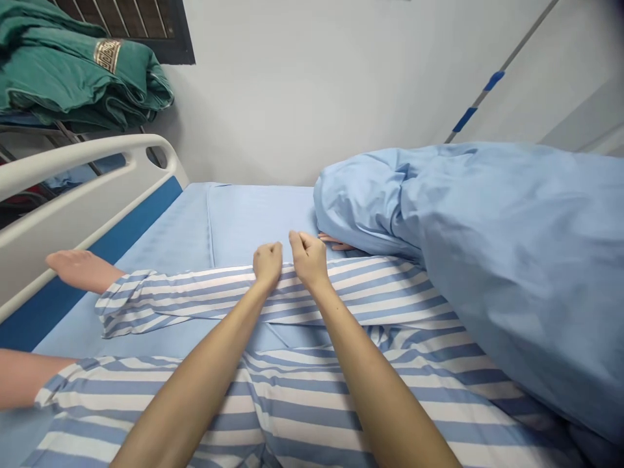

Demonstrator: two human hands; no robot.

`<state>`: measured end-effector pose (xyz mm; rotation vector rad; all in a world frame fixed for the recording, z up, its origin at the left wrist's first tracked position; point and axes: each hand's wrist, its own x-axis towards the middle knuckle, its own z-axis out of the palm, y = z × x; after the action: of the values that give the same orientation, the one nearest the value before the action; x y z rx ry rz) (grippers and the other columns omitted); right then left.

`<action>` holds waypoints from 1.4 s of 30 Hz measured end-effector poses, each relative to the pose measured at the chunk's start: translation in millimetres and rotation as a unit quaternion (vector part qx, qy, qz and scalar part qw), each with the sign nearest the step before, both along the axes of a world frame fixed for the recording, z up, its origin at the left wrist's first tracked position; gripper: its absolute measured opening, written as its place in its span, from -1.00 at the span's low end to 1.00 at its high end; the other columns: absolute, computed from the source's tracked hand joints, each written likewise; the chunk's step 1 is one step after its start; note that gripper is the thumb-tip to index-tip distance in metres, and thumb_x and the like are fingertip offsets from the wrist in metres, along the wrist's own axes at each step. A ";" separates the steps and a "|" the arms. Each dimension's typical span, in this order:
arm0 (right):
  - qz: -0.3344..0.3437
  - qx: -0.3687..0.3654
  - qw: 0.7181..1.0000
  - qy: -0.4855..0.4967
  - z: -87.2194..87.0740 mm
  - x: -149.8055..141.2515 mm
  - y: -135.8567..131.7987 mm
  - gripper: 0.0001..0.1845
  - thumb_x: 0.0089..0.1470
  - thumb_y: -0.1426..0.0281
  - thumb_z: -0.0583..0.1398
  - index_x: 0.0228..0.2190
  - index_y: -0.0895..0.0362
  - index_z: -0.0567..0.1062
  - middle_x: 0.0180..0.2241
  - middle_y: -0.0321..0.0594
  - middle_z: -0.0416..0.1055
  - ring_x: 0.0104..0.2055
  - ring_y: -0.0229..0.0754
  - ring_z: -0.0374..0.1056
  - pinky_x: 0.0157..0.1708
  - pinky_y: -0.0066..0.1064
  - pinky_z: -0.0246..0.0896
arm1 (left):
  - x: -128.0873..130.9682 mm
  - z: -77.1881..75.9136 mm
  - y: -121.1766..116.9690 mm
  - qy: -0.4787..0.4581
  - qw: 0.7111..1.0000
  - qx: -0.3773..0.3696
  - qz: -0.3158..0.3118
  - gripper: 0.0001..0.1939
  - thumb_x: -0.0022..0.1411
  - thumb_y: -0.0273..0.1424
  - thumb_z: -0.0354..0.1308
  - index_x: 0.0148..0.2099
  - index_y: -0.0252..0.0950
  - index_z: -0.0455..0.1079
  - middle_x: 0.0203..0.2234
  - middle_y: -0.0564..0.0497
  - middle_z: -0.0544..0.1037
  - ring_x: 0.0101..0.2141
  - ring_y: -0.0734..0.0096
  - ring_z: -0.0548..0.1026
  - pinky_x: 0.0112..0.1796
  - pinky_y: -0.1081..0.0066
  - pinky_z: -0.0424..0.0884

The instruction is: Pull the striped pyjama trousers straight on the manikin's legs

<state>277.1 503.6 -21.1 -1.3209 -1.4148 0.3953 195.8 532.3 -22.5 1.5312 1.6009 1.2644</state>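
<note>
A: Hands?

B: Left hand (267,263) and right hand (308,260) are both balled into fists, side by side, a small gap between them. Both sit on the top edge of the striped sleeve (195,292). It could be a trouser leg, can't tell. Looks like they're pinching the cloth, but the fingers hide it, so not certain.

A: Where's that striped piece?

B: Lying across the blue sheet (253,221), its cuff toward the bed rail (73,159), with a bare foot (82,270) sticking out. Might be a hand, hard to tell. Striped trousers (292,416) lie nearer the camera, under both forearms.

A: Why's everything placed like that?

B: My read: the blue quilt (487,260) is bunched on the right, apparently out of the way, which leaves the stripes open to the hands. Pink fingers (334,242) poke out beneath it. The raised rail likely guards the bed's edge. Folded green blankets (73,71) look stored on a rack behind it.
</note>
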 end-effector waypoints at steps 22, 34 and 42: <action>-0.054 -0.033 0.996 -0.068 -0.9 117.6 -15.2 -0.56 0.07 0.19 -0.05 -0.68 0.15 0.31 -0.65 -0.25 0.29 -0.53 -0.26 0.17 -0.48 -0.45 -0.02 | 112.6 4.4 -32.1 0.115 0.991 -0.011 -0.063 -0.62 0.22 -0.28 -0.15 -0.43 -0.26 0.44 -0.44 -0.09 0.53 -0.40 0.34 0.40 -0.39 0.41 0.15; -0.199 -0.031 0.978 -0.061 -6.8 184.7 -13.5 -0.63 0.07 0.29 -0.07 -0.72 0.11 0.13 -0.72 -0.36 0.06 -0.58 -0.31 0.00 -0.51 -0.40 -0.11 | 143.6 -15.3 -21.7 0.162 0.978 0.004 -0.134 -0.60 0.18 -0.23 -0.15 -0.43 -0.23 0.48 -0.41 -0.07 0.56 -0.36 0.33 0.43 -0.35 0.43 0.20; -0.207 -0.086 0.961 -0.163 -18.8 180.9 -16.7 -0.63 0.07 0.24 -0.06 -0.70 0.10 0.16 -0.69 -0.24 0.14 -0.60 -0.27 -0.01 -0.53 -0.35 -0.16 | 47.1 4.7 -11.8 0.067 0.979 0.016 -0.190 -0.61 0.14 -0.25 -0.13 -0.65 -0.30 0.24 -0.73 0.10 0.28 -0.57 0.52 0.25 -0.50 0.49 0.10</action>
<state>458.0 487.0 -39.8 -1.8422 -1.3418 0.0169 242.9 520.6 -17.8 1.8696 1.2858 0.9968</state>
